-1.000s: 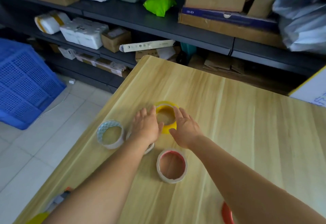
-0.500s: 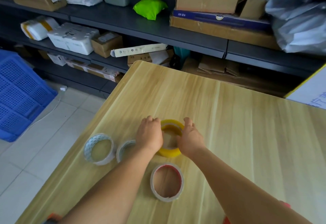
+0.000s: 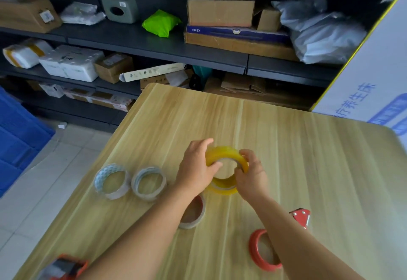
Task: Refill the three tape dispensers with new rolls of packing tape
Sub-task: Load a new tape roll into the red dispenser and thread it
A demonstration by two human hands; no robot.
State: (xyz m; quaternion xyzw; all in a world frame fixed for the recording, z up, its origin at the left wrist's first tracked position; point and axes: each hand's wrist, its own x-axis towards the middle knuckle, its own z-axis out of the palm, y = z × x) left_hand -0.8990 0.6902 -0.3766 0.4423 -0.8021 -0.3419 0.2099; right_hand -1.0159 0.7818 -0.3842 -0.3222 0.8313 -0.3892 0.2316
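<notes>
Head view: both hands gripped the yellow tape roll (image 3: 224, 170), left hand (image 3: 196, 171) curled round its left rim, right hand (image 3: 251, 178) pinching its right. It sat mid-table (image 3: 308, 158), tilted. Behind it, a shelved box (image 3: 237, 32) read "KB161"; open wood stretched right of it.

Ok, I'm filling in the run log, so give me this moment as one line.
step: picking up roll | left hand: grips yellow tape roll | right hand: grips same roll | roll: tilted | red dispenser: untouched on table
</notes>
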